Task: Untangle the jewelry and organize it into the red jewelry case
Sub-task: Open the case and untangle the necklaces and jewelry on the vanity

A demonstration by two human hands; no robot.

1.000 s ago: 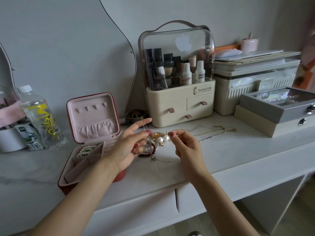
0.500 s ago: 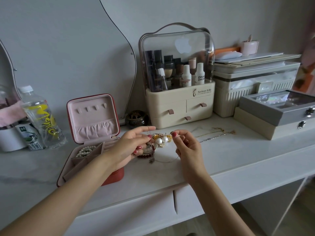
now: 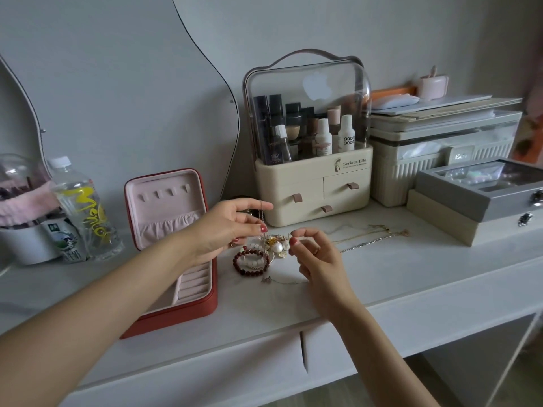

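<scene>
above the tangle, left hand now higher

I'm looking at a home dressing corner: a white table with drawers against a plain wall, a curvy mirror behind it, a clear-lidded cosmetics organizer full of bottles, stacked storage boxes and a water bottle.

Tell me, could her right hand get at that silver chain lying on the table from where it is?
Probably yes. The silver chain lies in the open on the table, just beside the right hand, with nothing between them. That hand would first have to let go of the tangled jewelry.
</scene>
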